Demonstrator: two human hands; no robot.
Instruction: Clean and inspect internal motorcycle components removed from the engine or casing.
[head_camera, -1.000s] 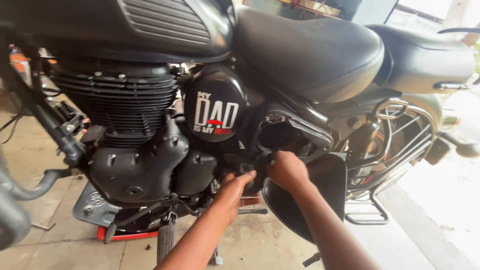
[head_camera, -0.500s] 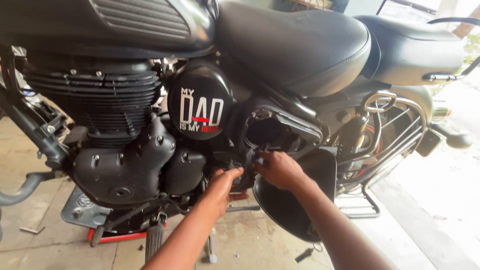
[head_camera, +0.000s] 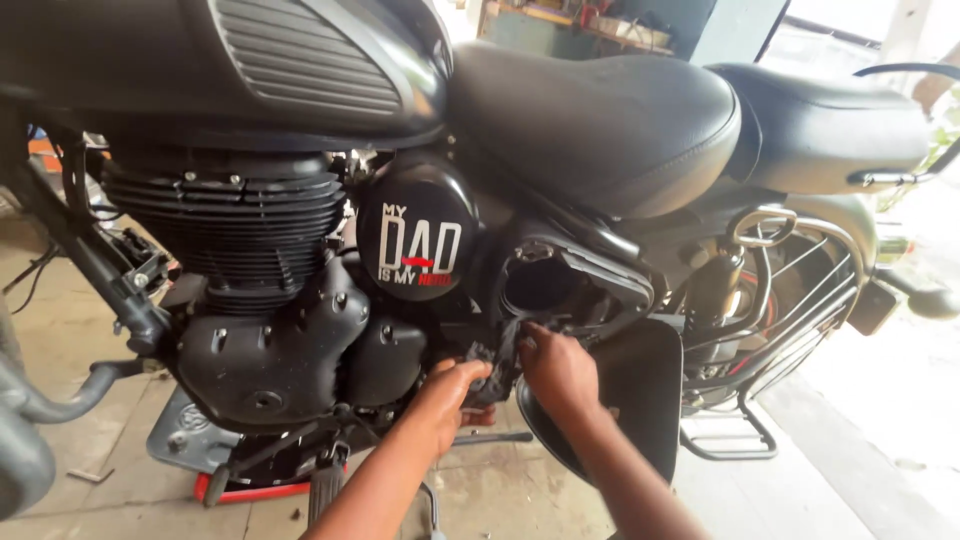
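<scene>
Matte black motorcycle (head_camera: 300, 200) fills the view, parked on the grey concrete floor (head_camera: 520, 490) and propped by a red-edged stand (head_camera: 250, 488) so its side stays at working height. A black curved side panel (head_camera: 620, 400) hangs loose below the open oval frame cavity (head_camera: 545, 285), exposing the space inside. Just beneath that opening, both hands meet on a small dark crumpled part (head_camera: 497, 362): the left hand (head_camera: 445, 400) curls its fingers closed on its lower edge, while the right hand (head_camera: 558, 372) pinches its upper end.
</scene>
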